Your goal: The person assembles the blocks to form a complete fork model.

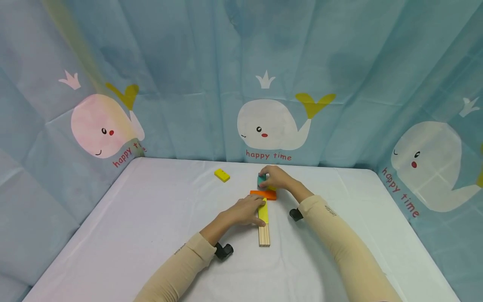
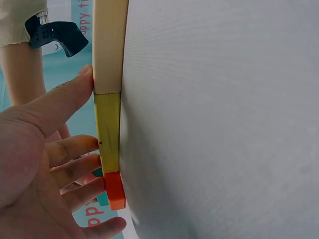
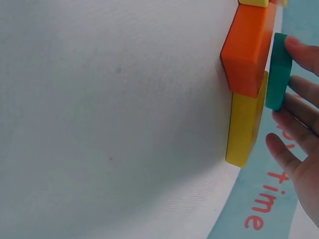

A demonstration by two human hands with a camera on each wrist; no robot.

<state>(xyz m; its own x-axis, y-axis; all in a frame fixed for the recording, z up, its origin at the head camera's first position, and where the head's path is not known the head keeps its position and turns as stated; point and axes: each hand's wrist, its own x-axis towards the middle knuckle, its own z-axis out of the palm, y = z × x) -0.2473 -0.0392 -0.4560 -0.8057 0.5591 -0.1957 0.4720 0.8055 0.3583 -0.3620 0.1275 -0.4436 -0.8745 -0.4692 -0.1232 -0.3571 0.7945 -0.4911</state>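
My right hand pinches a teal block between thumb and fingertips, close over a yellow block at the far end of a line of flat blocks. An orange block lies crosswise beside that yellow one. Toward me follow a long yellow block and a plain wooden block, end to end. My left hand is spread along the line's left side. In the left wrist view its thumb touches the wooden block near the seam, and its straight fingers reach along the yellow and orange blocks.
A separate yellow block lies farther back, left of the line. The white tablecloth covers the table. A blue curtain printed with whales hangs behind it and at both sides. Black wrist mounts stick out below both wrists.
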